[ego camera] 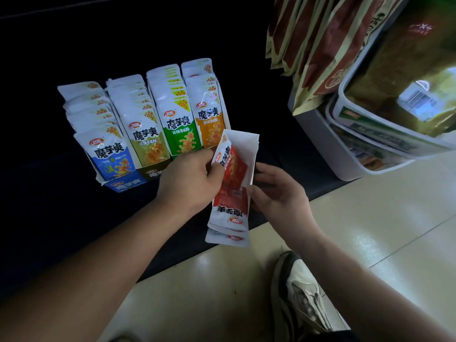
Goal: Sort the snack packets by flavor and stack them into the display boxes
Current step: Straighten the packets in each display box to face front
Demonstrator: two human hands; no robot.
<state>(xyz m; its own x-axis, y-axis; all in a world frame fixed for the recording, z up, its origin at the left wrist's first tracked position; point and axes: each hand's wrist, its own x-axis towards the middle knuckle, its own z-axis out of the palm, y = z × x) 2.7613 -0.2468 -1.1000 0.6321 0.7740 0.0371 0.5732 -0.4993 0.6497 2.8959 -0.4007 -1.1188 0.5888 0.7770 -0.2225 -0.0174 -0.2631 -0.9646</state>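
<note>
Sitting on the dark shelf (pixel 49 218), the display boxes (pixel 125 185) are holding four upright rows of packets: blue, olive, green and orange, reading from the left. To the right of the display boxes a grey bin (pixel 320 144) is carrying larger bags, and in front of them a shoe (pixel 296 292) is resting on the tiled floor (pixel 370 218). Just in front of the orange row of the display boxes, the right grip (pixel 276 193) is clamping a small fan of red packets (pixel 229 208), most of them lying upside down, with one white back showing. The left grip (pixel 190 178) is pinching the top red packet (pixel 233 166), thumb on its face, and that packet is tilting upright. The step in hand is probably turning the red flavour so that every face is pointing one way. No red row is showing in the display boxes, and I cannot tell whether a free slot is lying past the orange row. The next move is calling for squaring the fan and finding that slot.
</note>
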